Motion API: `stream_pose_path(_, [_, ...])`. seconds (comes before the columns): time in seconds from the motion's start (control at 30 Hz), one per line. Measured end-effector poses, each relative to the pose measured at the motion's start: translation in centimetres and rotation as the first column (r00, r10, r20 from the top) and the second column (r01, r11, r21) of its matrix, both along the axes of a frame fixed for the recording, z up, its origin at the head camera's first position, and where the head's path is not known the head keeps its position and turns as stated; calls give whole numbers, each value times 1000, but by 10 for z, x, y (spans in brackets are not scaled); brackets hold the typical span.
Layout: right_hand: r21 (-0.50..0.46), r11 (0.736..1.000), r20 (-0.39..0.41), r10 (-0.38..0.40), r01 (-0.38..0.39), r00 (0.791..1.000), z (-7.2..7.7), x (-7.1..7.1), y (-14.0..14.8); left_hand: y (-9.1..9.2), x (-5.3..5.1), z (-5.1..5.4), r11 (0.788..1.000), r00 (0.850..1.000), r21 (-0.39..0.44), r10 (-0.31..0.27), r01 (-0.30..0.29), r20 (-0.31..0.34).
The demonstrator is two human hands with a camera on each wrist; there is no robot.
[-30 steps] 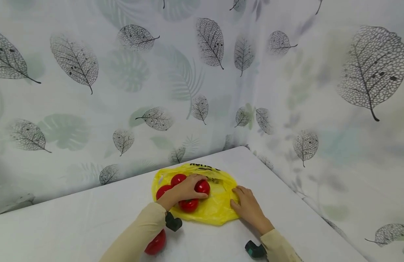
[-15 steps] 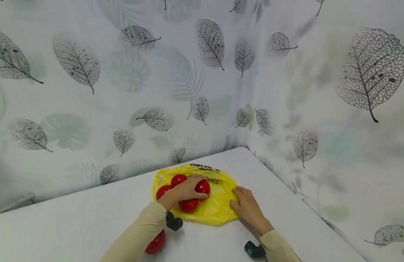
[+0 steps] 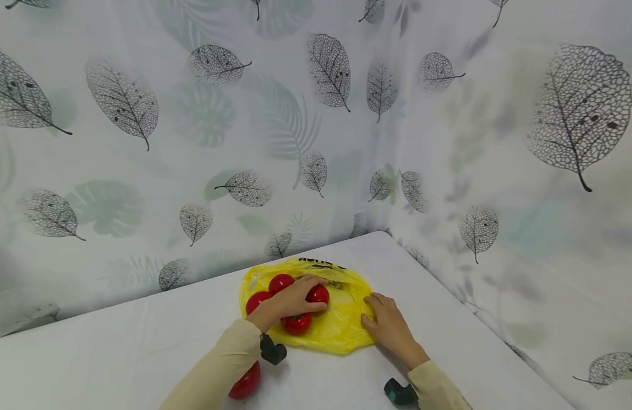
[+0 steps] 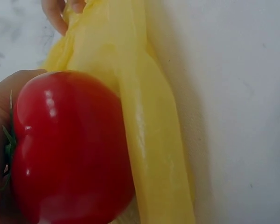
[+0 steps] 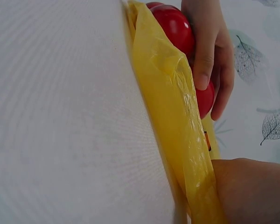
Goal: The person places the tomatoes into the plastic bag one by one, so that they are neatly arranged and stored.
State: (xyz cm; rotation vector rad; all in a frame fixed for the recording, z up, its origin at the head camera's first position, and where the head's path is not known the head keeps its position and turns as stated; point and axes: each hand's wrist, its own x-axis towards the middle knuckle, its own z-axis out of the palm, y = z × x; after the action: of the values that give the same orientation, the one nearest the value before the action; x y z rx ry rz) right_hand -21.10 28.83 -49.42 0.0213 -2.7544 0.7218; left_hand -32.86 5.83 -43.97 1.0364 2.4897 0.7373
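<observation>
A yellow plastic bag [image 3: 341, 322] lies on the table with several red tomatoes on or in it, among them a back tomato [image 3: 281, 282], a left tomato [image 3: 257, 300] and a front tomato [image 3: 297, 324]. My left hand [image 3: 295, 297] grips another tomato [image 3: 318, 294], thumb in front and fingers behind. In the left wrist view a large tomato [image 4: 74, 149] with a green stem fills the left side. At the bag's right edge, my right hand [image 3: 390, 324] holds the plastic between thumb and fingers. In the right wrist view, raised plastic [image 5: 177, 116] partly hides the tomatoes.
One more tomato [image 3: 245, 381] lies on the white table [image 3: 115, 347] near the front, partly covered by the left sleeve [image 3: 218, 364]. Dark wrist cameras sit at both wrists, including the right wrist camera [image 3: 399, 393]. Leaf-patterned curtains [image 3: 274, 142] enclose the back and right.
The head view has shifted very slightly. Both hands, the bag and the tomatoes otherwise keep their places.
</observation>
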Motion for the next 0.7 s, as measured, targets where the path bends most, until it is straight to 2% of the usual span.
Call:
stream_pose_path(0.17, [6, 1000, -8, 7, -7, 1000, -1, -1, -2, -4, 1, 2, 1000, 999, -9, -4, 4, -33])
stream_pose_path(0.4, [19, 1000, -10, 13, -13, 1000, -4, -3, -2, -8, 3, 7, 998, 995, 42, -46, 50, -84])
stream_pose_path(0.7, [25, 1000, -11, 11, -10, 1000, -3, -1, 1, -7, 7, 12, 996, 993, 52, -72, 77, -88])
